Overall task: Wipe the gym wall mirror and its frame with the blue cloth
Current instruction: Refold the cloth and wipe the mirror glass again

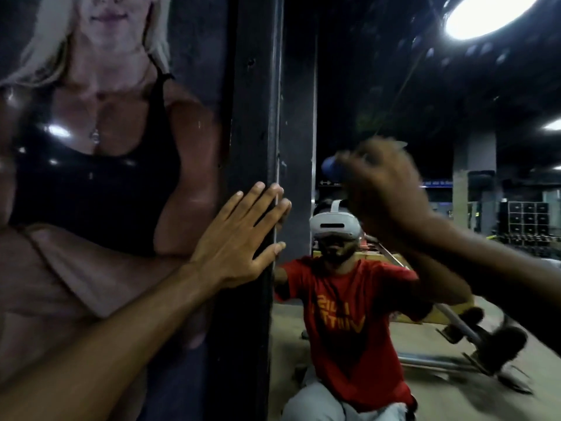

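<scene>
Left hand: the left hand is lying flat with its fingers straight and spread, holding nothing. The palm is pressing on the dark mirror frame and the fingertips are reaching across its pale metal edge strip.
Why there: it looks like a brace, steadying the body at close range while the other arm is doing the work.
Right hand: the right hand is smeared with motion blur. Its fingers seem to be curled into a fist round the blue cloth; how tightly, I cannot tell.
Blue cloth: only a small wad is peeking out at the left of the fist, right of the frame, up against the wall mirror at about head height. Whether it is actually touching the glass is lost in the blur.
Why bunched: a balled cloth is probably letting the hand push hard and sweep fast.
Mirror: it is showing a crouched person in a red T-shirt, a weight bench on the gym floor and a bright ceiling light.
Left of frame: a glossy gym poster is filling the wall, just beside the bracing hand.
Stage: the glass is getting the wipe at this moment; judging by the cloth's place, the frame is likely waiting its turn.
</scene>
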The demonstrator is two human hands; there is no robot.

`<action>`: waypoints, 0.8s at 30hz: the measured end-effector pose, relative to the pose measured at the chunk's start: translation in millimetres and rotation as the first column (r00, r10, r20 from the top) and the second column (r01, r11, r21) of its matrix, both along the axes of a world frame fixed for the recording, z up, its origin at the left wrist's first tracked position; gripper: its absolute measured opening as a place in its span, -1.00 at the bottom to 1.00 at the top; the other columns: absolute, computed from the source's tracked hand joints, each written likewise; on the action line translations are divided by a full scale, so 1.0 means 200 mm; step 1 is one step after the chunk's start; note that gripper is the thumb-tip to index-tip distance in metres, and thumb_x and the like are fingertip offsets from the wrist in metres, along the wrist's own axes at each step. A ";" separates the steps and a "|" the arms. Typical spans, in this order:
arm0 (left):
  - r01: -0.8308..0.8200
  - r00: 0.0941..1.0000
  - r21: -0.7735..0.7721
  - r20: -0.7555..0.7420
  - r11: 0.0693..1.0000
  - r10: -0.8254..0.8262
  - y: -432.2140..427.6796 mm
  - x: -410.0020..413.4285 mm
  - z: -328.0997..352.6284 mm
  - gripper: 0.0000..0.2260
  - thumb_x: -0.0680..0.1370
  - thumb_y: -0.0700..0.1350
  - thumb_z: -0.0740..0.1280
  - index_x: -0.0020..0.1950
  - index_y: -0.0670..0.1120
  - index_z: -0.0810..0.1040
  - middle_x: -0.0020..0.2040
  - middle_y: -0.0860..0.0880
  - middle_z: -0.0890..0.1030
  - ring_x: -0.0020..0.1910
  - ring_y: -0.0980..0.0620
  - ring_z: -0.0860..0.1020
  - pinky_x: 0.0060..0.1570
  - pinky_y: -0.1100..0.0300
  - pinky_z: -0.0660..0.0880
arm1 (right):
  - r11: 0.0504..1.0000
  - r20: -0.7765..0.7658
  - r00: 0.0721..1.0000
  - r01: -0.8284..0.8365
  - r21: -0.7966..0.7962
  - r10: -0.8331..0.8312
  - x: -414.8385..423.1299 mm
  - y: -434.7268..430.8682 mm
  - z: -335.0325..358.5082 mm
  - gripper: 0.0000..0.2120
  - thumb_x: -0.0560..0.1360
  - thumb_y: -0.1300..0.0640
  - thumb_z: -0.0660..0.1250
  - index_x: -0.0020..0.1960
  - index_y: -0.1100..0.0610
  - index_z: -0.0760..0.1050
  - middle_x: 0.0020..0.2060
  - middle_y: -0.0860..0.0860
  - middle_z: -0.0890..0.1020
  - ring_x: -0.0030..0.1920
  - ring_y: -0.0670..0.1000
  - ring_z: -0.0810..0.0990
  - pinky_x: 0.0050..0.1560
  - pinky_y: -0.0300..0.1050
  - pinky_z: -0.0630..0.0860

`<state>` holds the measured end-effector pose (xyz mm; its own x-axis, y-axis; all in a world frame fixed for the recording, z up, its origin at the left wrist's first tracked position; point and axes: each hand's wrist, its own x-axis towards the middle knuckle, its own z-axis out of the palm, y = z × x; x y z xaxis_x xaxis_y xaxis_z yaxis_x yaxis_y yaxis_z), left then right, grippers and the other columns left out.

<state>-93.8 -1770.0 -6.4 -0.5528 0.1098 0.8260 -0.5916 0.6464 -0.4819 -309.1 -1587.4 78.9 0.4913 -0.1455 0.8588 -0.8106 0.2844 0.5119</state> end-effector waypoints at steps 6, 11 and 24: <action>-0.003 0.998 -0.021 -0.060 1.000 0.002 0.03 -0.14 0.02 -0.30 0.63 0.24 0.08 0.67 -0.08 0.02 0.68 -0.10 0.00 0.66 -0.07 -0.05 0.60 -0.11 0.02 | 0.996 0.142 0.986 -0.090 -0.022 0.092 -0.05 0.00 -0.11 -0.75 0.61 0.08 0.24 0.24 0.06 0.55 -0.11 0.14 0.49 -0.11 0.18 0.48 -0.21 0.02 0.37; 0.045 0.996 0.020 -0.084 0.999 -0.043 0.08 -0.19 -0.03 -0.33 0.63 0.20 0.07 0.67 -0.07 0.06 0.68 -0.11 0.03 0.66 -0.09 -0.01 0.60 -0.11 0.02 | 0.942 -0.150 0.988 0.010 0.334 0.042 -0.06 0.07 -0.75 -0.69 0.60 0.03 0.21 0.31 0.11 0.42 0.02 0.19 0.58 -0.04 0.15 0.55 -0.15 0.08 0.57; 0.201 0.979 0.016 -0.042 0.979 -0.201 0.29 -0.58 -0.03 -0.32 0.63 0.27 -0.05 0.68 0.00 -0.09 0.68 -0.11 -0.17 0.65 -0.09 -0.20 0.60 -0.12 -0.14 | 0.990 0.205 0.978 0.064 -0.130 -0.036 -0.27 0.32 -0.25 -0.71 0.53 0.17 0.42 0.23 0.11 0.53 -0.09 0.14 0.49 -0.10 0.10 0.41 -0.21 -0.09 0.27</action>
